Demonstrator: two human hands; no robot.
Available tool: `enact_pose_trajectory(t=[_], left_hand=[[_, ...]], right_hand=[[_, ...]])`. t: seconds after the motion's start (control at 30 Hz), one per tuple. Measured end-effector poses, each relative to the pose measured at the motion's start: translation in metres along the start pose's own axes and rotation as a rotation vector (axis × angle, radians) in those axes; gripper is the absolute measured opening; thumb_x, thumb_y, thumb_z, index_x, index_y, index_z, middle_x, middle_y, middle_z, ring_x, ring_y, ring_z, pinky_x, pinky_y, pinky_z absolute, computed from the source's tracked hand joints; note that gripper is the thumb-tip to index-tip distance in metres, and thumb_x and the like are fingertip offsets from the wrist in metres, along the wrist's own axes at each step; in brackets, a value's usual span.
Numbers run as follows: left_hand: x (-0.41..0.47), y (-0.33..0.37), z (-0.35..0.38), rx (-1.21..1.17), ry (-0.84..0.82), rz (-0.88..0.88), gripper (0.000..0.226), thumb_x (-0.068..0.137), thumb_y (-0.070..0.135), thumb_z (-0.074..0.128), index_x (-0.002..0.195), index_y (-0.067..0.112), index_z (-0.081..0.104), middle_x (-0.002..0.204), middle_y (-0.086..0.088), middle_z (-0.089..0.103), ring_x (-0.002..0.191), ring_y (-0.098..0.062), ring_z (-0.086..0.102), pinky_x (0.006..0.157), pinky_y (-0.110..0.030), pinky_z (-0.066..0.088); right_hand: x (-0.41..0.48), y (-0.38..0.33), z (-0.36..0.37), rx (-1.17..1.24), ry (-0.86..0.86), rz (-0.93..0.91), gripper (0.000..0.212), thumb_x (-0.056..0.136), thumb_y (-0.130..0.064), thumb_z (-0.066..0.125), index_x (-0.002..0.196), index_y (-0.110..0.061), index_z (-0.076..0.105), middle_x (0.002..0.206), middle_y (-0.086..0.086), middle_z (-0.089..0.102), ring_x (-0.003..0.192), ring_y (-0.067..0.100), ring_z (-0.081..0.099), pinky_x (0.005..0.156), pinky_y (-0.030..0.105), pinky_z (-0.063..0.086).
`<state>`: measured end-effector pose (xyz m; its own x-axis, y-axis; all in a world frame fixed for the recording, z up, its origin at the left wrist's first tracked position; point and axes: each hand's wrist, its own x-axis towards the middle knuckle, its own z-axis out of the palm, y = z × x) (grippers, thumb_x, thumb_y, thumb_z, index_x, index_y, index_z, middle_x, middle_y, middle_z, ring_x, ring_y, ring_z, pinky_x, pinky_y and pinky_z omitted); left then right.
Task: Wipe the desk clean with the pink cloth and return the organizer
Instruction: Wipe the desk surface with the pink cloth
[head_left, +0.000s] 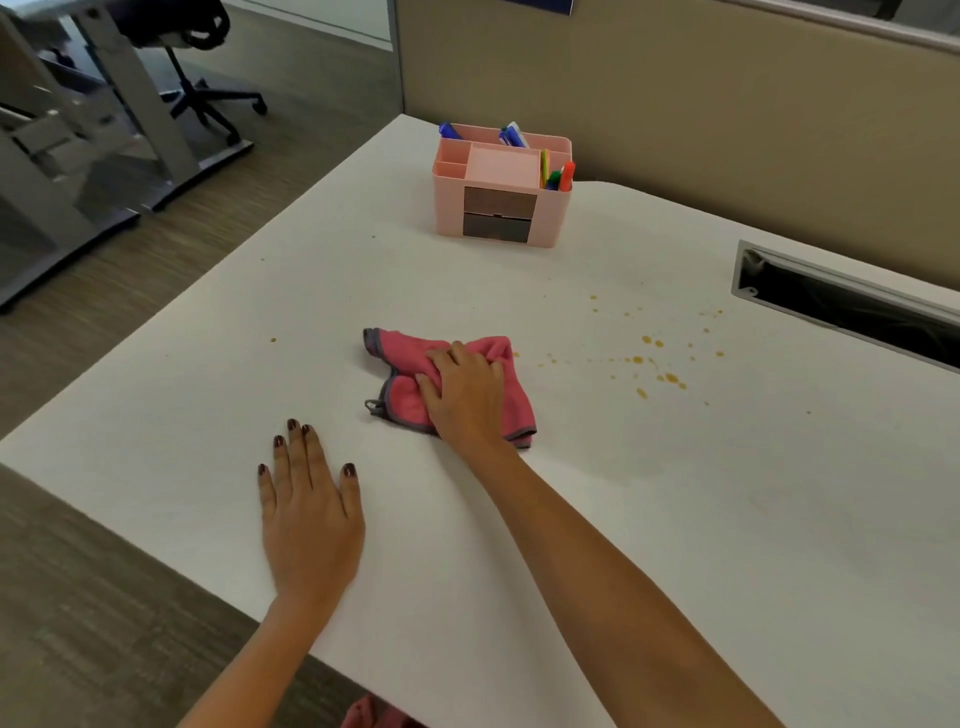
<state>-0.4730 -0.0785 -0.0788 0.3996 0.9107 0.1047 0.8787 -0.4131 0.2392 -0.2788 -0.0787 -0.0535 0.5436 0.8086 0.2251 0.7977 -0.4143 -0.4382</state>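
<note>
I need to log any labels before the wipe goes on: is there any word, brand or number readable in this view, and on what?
None can be read.
pink organizer: no label shows on its front or drawers.
pens and markers in it: any print is too small and blurred.
pink cloth: no tag text shows.

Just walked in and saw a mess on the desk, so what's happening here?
A person is wiping the white desk. Their right hand presses down on a crumpled pink cloth, while the left hand lies flat on the desk nearer the front edge. A scatter of yellow-orange spots sits just right of the cloth, not yet wiped. The pink organizer, holding markers, stands toward the back of the desk near the partition.
</note>
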Motion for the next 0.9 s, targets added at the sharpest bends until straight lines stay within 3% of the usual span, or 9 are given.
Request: enact_pose_trajectory(t=[0.17, 0.27, 0.4, 0.53, 0.6, 0.7, 0.8, 0.9], left_hand=[[0.0, -0.001, 0.001, -0.033, 0.01, -0.003, 0.066, 0.096, 0.039, 0.014, 0.149, 0.0, 0.016, 0.157, -0.016, 0.021, 0.146, -0.03, 0.019, 0.119, -0.048, 0.016], [0.0, 0.0, 0.0, -0.049, 0.005, -0.012, 0.066, 0.096, 0.041, 0.012, 0.15, 0.002, 0.014, 0.158, -0.014, 0.019, 0.147, -0.028, 0.017, 0.12, -0.048, 0.015], [0.004, -0.002, -0.002, 0.024, 0.021, -0.095, 0.066, 0.097, 0.041, 0.014, 0.148, 0.0, 0.019, 0.157, -0.018, 0.019, 0.146, -0.033, 0.018, 0.12, -0.052, 0.008], [0.016, -0.014, -0.004, 0.015, 0.028, -0.185, 0.07, 0.095, 0.044, 0.013, 0.149, -0.001, 0.014, 0.158, -0.018, 0.015, 0.147, -0.033, 0.014, 0.12, -0.052, 0.006], [0.021, -0.02, -0.005, 0.006, 0.035, -0.203, 0.07, 0.095, 0.043, 0.014, 0.149, -0.001, 0.014, 0.159, -0.016, 0.014, 0.147, -0.031, 0.014, 0.12, -0.051, 0.006], [0.03, -0.03, -0.007, 0.012, 0.049, -0.244, 0.068, 0.096, 0.042, 0.015, 0.149, -0.001, 0.013, 0.159, -0.016, 0.014, 0.147, -0.031, 0.014, 0.12, -0.05, 0.006], [0.041, -0.04, -0.009, 0.008, 0.063, -0.28, 0.062, 0.101, 0.038, 0.024, 0.149, -0.001, 0.014, 0.158, -0.017, 0.015, 0.147, -0.033, 0.016, 0.119, -0.053, 0.009], [0.05, -0.049, -0.011, 0.026, 0.06, -0.287, 0.061, 0.1, 0.036, 0.028, 0.149, 0.002, 0.016, 0.158, -0.016, 0.017, 0.146, -0.033, 0.017, 0.117, -0.055, 0.01]], right_hand=[[-0.011, 0.0, -0.005, 0.073, -0.181, -0.296, 0.025, 0.087, -0.025, 0.058, 0.11, -0.02, 0.065, 0.106, 0.002, 0.061, 0.092, 0.025, 0.051, 0.085, 0.039, 0.031], [-0.02, 0.019, -0.012, 0.115, -0.24, -0.359, 0.022, 0.084, -0.022, 0.06, 0.105, -0.023, 0.067, 0.099, 0.0, 0.06, 0.092, 0.024, 0.046, 0.08, 0.039, 0.029], [-0.012, 0.036, -0.014, 0.023, -0.142, -0.211, 0.019, 0.083, -0.026, 0.059, 0.1, -0.024, 0.067, 0.099, -0.002, 0.061, 0.101, 0.024, 0.048, 0.088, 0.035, 0.024], [0.016, 0.022, -0.005, -0.124, 0.011, 0.047, 0.027, 0.091, -0.033, 0.052, 0.113, -0.02, 0.062, 0.111, 0.004, 0.062, 0.11, 0.028, 0.049, 0.096, 0.039, 0.032], [0.028, 0.006, 0.003, -0.176, 0.006, 0.072, 0.031, 0.096, -0.032, 0.042, 0.118, -0.013, 0.054, 0.112, 0.008, 0.06, 0.1, 0.028, 0.054, 0.082, 0.037, 0.041], [0.028, -0.028, 0.02, -0.146, -0.057, -0.057, 0.031, 0.098, -0.028, 0.037, 0.116, -0.007, 0.05, 0.112, 0.01, 0.057, 0.087, 0.028, 0.058, 0.061, 0.035, 0.041], [0.009, -0.057, 0.036, -0.074, -0.102, -0.296, 0.025, 0.096, -0.023, 0.044, 0.11, -0.005, 0.055, 0.106, 0.012, 0.059, 0.079, 0.029, 0.059, 0.057, 0.038, 0.043], [0.004, -0.064, 0.043, -0.054, -0.055, -0.34, 0.023, 0.093, -0.024, 0.048, 0.105, -0.007, 0.059, 0.099, 0.009, 0.062, 0.075, 0.026, 0.058, 0.053, 0.035, 0.043]])
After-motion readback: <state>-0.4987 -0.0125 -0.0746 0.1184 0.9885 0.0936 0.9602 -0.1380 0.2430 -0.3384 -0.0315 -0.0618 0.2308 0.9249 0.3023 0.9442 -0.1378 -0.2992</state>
